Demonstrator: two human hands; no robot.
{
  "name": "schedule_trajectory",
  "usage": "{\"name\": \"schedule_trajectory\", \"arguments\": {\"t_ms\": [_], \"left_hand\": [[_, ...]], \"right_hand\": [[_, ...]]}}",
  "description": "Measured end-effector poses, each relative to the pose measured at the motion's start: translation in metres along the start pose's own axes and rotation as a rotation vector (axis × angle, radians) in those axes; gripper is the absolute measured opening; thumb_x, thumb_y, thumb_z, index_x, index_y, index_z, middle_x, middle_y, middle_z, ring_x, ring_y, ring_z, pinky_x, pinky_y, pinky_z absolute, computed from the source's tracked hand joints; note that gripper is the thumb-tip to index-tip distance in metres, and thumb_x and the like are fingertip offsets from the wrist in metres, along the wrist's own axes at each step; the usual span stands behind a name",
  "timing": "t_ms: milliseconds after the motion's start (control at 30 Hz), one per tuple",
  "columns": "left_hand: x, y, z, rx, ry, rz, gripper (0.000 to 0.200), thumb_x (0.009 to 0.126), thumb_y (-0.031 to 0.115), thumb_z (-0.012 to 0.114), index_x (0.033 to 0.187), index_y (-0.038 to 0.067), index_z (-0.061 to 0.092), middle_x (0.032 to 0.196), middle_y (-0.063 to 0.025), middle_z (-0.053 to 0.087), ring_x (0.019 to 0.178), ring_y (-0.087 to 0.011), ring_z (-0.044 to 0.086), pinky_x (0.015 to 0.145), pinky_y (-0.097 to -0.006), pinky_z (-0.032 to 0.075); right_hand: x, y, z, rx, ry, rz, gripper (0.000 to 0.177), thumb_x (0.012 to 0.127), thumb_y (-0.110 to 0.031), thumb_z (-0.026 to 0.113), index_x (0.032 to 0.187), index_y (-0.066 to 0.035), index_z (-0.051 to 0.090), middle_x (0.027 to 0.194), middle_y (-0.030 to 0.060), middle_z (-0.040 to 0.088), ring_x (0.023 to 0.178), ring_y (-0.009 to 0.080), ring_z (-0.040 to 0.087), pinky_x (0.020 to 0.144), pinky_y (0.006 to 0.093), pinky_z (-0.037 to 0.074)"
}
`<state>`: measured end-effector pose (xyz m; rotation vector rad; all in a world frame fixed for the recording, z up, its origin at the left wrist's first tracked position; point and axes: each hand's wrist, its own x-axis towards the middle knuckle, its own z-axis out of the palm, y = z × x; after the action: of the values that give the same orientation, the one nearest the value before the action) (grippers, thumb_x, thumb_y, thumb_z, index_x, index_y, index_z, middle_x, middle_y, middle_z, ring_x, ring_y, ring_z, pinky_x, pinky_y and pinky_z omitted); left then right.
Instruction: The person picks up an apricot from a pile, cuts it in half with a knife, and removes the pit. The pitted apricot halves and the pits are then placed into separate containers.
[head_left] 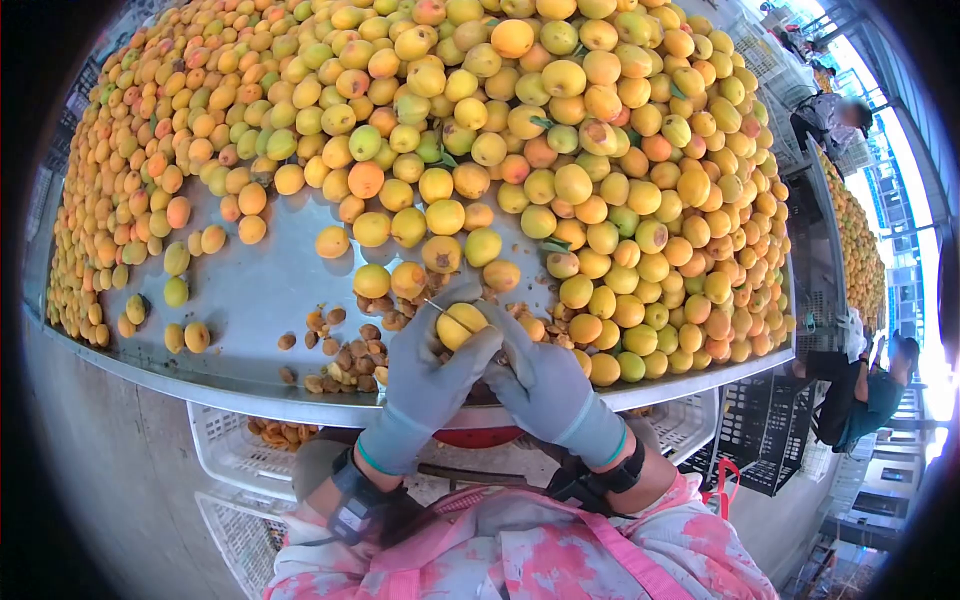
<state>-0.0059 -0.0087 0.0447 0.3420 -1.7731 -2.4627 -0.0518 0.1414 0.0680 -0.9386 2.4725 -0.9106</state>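
Both my hands wear grey gloves and meet over the front edge of a metal table. My left hand (432, 365) is closed around a yellow apricot (461, 326). A thin metal blade or wire (436, 306) lies against the fruit's upper left side. My right hand (540, 378) is closed beside the fruit, its fingers pressed together near it; what they grip is hidden. Brown pits (355, 362) lie left of my left hand. Whole apricots (628, 312) are heaped to the right and beyond.
The metal table (240, 315) has a raised front rim. Below it are a white crate (235, 440) with halved fruit and a black crate (765, 425). At the right are a person in dark green (880, 400), another person (825, 115) and a second fruit table (853, 245).
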Motion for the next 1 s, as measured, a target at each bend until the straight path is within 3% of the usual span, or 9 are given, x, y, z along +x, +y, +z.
{"name": "schedule_trajectory", "arguments": {"t_ms": [133,200,233,567,633,667,767,833,1000], "left_hand": [[-0.003,-0.001,-0.001,0.032,-0.024,-0.025,0.039,0.089,0.006,0.059,0.126,-0.001,0.048,0.106,-0.0058,0.059,0.093,-0.0109,0.058,0.080,-0.0243,0.050],[-0.004,-0.005,0.001,-0.019,0.009,-0.005,0.038,0.086,0.007,0.065,0.120,-0.002,0.052,0.091,-0.0032,0.061,0.078,-0.0062,0.056,0.065,-0.0198,0.048],[-0.004,-0.004,0.001,-0.019,0.007,-0.006,0.038,0.086,0.007,0.065,0.120,-0.002,0.052,0.091,-0.0032,0.061,0.078,-0.0062,0.056,0.065,-0.0198,0.048],[-0.004,0.001,-0.003,0.033,-0.084,0.039,0.041,0.087,0.004,0.063,0.124,-0.002,0.049,0.105,-0.0075,0.062,0.094,-0.0096,0.057,0.081,-0.0240,0.048],[-0.003,0.001,-0.005,0.013,-0.094,0.010,0.042,0.087,0.004,0.063,0.125,-0.002,0.049,0.106,-0.0078,0.062,0.096,-0.0102,0.057,0.083,-0.0247,0.048],[-0.001,-0.001,-0.006,0.020,-0.108,0.007,0.043,0.087,0.005,0.063,0.127,-0.003,0.048,0.107,-0.0081,0.062,0.096,-0.0106,0.057,0.084,-0.0251,0.048],[0.001,-0.003,-0.010,0.057,-0.126,-0.015,0.044,0.089,0.008,0.062,0.129,-0.003,0.047,0.109,-0.0086,0.061,0.098,-0.0112,0.057,0.085,-0.0255,0.048],[0.002,-0.004,-0.011,0.083,-0.133,-0.035,0.045,0.089,0.010,0.062,0.130,-0.003,0.046,0.111,-0.0088,0.060,0.099,-0.0115,0.057,0.086,-0.0256,0.047],[0.001,-0.004,-0.012,0.042,-0.168,-0.083,0.048,0.092,0.014,0.058,0.134,-0.002,0.043,0.111,-0.0068,0.060,0.097,-0.0109,0.056,0.085,-0.0255,0.047]], "right_hand": [[-0.001,0.004,-0.004,0.073,-0.043,-0.008,0.069,0.084,-0.026,0.061,0.143,-0.007,0.029,0.071,0.0201,0.060,0.064,0.0385,0.061,0.054,0.0465,0.047],[-0.002,0.003,-0.009,0.076,-0.069,0.009,0.068,0.085,-0.026,0.060,0.142,-0.007,0.030,0.073,0.0204,0.061,0.066,0.0389,0.061,0.056,0.0466,0.047],[-0.003,0.002,-0.011,0.078,-0.094,0.025,0.067,0.085,-0.026,0.060,0.142,-0.007,0.031,0.076,0.0206,0.061,0.068,0.0392,0.061,0.057,0.0466,0.047],[-0.005,0.003,-0.014,0.150,-0.063,-0.031,0.061,0.087,-0.026,0.058,0.140,-0.006,0.034,0.088,0.0231,0.063,0.078,0.0399,0.062,0.065,0.0458,0.049],[-0.003,0.006,-0.009,0.180,0.016,-0.114,0.058,0.088,-0.016,0.057,0.140,-0.004,0.035,0.062,0.0178,0.056,0.056,0.0358,0.059,0.053,0.0399,0.045],[-0.003,0.006,-0.008,0.180,0.018,-0.117,0.058,0.088,-0.016,0.057,0.140,-0.004,0.035,0.062,0.0178,0.056,0.056,0.0358,0.059,0.053,0.0399,0.045],[-0.004,0.005,-0.004,0.134,-0.003,-0.033,0.057,0.088,-0.016,0.056,0.140,-0.005,0.034,0.066,0.0190,0.058,0.061,0.0362,0.060,0.056,0.0400,0.046],[-0.003,0.004,-0.004,0.188,-0.073,0.038,0.061,0.090,-0.027,0.055,0.140,-0.003,0.030,0.089,0.0244,0.063,0.079,0.0409,0.062,0.066,0.0468,0.049],[0.000,0.018,-0.001,0.251,-0.055,0.095,0.053,0.093,-0.028,0.052,0.136,-0.001,0.037,0.090,0.0238,0.063,0.079,0.0395,0.063,0.067,0.0455,0.050]]}}
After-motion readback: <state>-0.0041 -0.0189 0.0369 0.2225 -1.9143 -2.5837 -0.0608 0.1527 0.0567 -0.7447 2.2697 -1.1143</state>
